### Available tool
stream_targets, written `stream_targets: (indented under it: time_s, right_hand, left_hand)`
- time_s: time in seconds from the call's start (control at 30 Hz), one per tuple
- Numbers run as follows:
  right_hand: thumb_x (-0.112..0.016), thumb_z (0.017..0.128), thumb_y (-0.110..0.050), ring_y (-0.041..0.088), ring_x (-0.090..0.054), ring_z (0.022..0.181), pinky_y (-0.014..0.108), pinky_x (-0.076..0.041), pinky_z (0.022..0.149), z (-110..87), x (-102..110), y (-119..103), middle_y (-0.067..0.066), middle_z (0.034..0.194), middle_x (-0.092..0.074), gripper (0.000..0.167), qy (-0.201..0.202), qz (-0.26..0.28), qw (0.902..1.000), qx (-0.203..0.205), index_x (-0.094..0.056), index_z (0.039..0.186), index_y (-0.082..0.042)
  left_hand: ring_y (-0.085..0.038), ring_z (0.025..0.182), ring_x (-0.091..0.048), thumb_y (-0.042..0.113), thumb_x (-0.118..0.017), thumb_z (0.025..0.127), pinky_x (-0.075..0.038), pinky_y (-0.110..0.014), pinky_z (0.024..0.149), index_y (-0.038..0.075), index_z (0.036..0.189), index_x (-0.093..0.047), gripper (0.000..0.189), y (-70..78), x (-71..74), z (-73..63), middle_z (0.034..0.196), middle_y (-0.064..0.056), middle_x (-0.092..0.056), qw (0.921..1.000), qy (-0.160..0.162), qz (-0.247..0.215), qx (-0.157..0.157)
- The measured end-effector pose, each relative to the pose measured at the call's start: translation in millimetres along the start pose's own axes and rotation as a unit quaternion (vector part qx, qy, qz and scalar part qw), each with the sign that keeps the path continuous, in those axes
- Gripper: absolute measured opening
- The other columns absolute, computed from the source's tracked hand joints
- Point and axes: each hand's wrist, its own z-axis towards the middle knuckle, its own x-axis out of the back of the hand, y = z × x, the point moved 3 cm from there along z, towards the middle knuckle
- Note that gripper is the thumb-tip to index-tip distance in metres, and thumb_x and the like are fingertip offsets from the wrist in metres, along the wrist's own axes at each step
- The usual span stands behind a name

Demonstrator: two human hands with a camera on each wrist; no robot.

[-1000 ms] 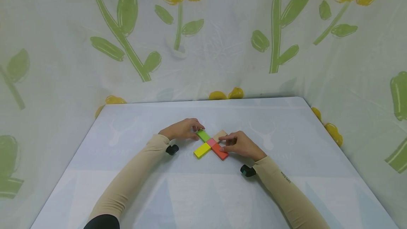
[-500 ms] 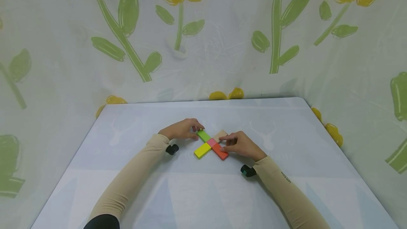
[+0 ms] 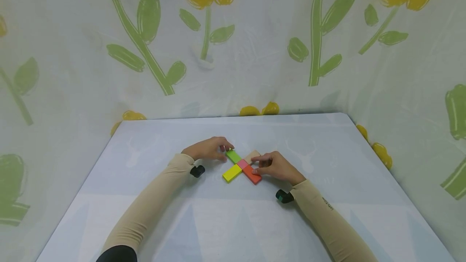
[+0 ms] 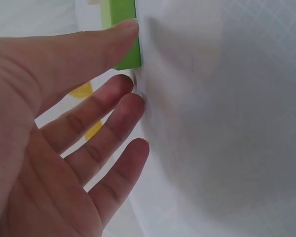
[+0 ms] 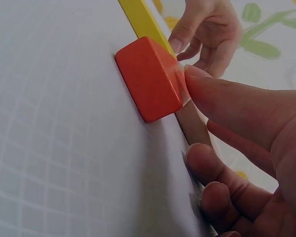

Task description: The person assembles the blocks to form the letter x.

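Note:
Several flat blocks meet in an X on the white table in the head view: a green block [image 3: 233, 156], a yellow block [image 3: 231, 173], a red block [image 3: 253, 175] and a plain wooden block [image 3: 252, 156], around a pink block [image 3: 242, 163]. My left hand [image 3: 210, 148] pinches the outer end of the green block; its thumb lies along the block in the left wrist view and the other fingers spread below. My right hand [image 3: 278, 166] rests its thumb on the red block [image 5: 149, 79], with the index finger reaching over to the wooden block [image 5: 195, 123].
The white table [image 3: 233, 229] has a faint pattern and ends at a curtain [image 3: 255, 60] printed with flowers. Black wrist cameras show under the left wrist [image 3: 197, 171] and under the right wrist [image 3: 284, 196], close over the tabletop.
Hands and blocks hold the same arrangement. The head view has only shifted slightly, so everything sits a little lower in it.

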Motion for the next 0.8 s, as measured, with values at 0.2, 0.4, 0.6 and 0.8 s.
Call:
stream_targets:
  time_s: [0.2, 0.4, 0.6, 0.8]
  right_hand:
    - [-0.085, 0.086, -0.023, 0.020, -0.053, 0.077, 0.022, -0.042, 0.065, 1.6, 1.3, 1.1, 0.001, 0.083, -0.062, 0.041, -0.003, 0.002, 1.0000, -0.001, -0.076, 0.125, -0.013]
    - [-0.080, 0.091, -0.026, 0.020, -0.056, 0.084, 0.024, -0.047, 0.069, 5.7, 7.0, 7.5, 0.003, 0.090, -0.067, 0.039, 0.008, -0.004, 0.9999, -0.014, -0.075, 0.129, -0.017]
    - [-0.076, 0.094, -0.035, 0.020, -0.060, 0.082, 0.028, -0.052, 0.068, 5.0, 17.3, 12.2, 0.006, 0.101, -0.067, 0.043, 0.041, -0.001, 0.9982, -0.043, -0.070, 0.135, -0.022]
    - [-0.072, 0.098, -0.030, 0.020, -0.063, 0.085, 0.027, -0.051, 0.065, -4.5, 36.7, -7.9, 0.011, 0.106, -0.070, 0.043, 0.091, -0.036, 0.9950, 0.017, -0.068, 0.136, -0.011]
  left_hand:
    - [-0.021, 0.116, -0.059, 0.014, -0.075, 0.095, -0.050, -0.039, 0.106, 0.013, 0.140, -0.064, 0.047, -0.3, 1.6, -0.5, 0.130, -0.004, -0.067, 1.0000, -0.003, 0.006, 0.002]
    - [-0.022, 0.118, -0.060, 0.012, -0.073, 0.096, -0.051, -0.039, 0.107, 0.013, 0.140, -0.064, 0.045, -1.3, 6.7, -2.4, 0.132, -0.006, -0.067, 0.9997, -0.005, 0.022, -0.003]
    - [-0.026, 0.122, -0.061, 0.013, -0.068, 0.100, -0.052, -0.042, 0.107, 0.010, 0.141, -0.062, 0.042, 1.8, 15.3, -7.4, 0.135, -0.010, -0.065, 0.9989, 0.013, 0.041, -0.018]
    - [-0.032, 0.125, -0.060, 0.020, -0.065, 0.103, -0.051, -0.049, 0.107, 0.005, 0.144, -0.058, 0.044, 10.2, 30.2, -14.5, 0.138, -0.015, -0.063, 0.9970, 0.060, 0.032, -0.038]
